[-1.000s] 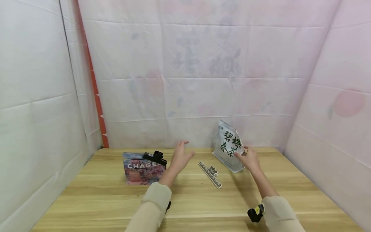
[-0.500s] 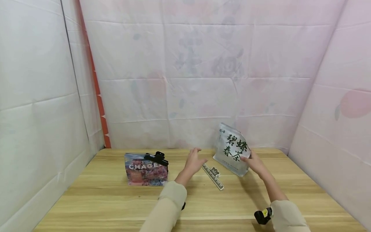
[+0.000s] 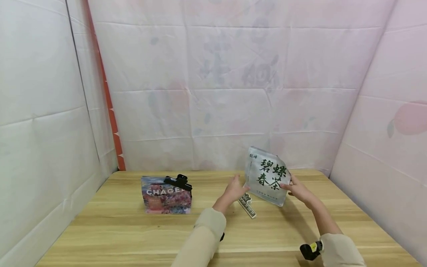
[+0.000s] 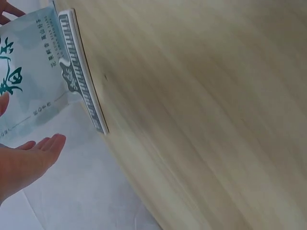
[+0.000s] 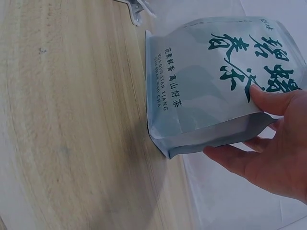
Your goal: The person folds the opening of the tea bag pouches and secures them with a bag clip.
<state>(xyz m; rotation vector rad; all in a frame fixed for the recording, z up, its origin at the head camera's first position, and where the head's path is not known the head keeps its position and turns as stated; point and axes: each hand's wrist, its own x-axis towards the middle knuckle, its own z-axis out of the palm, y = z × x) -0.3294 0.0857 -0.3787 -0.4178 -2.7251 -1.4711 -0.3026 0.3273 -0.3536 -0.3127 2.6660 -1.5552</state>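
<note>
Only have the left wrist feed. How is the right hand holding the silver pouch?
Observer: The right hand has its thumb on the lettered front of the silver pouch.
Operator: Any other pouch on the table?
Observer: Yes, a colourful pouch stands toward the person's left.
Operator: Open or clipped?
Observer: A black clip sits at its top, toward the right corner.

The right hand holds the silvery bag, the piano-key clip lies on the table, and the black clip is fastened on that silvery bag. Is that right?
Not quite: the black clip is on the colourful pouch, as the head view shows. The right hand does hold the silvery bag, and the piano-key clip lies on the table.
</note>
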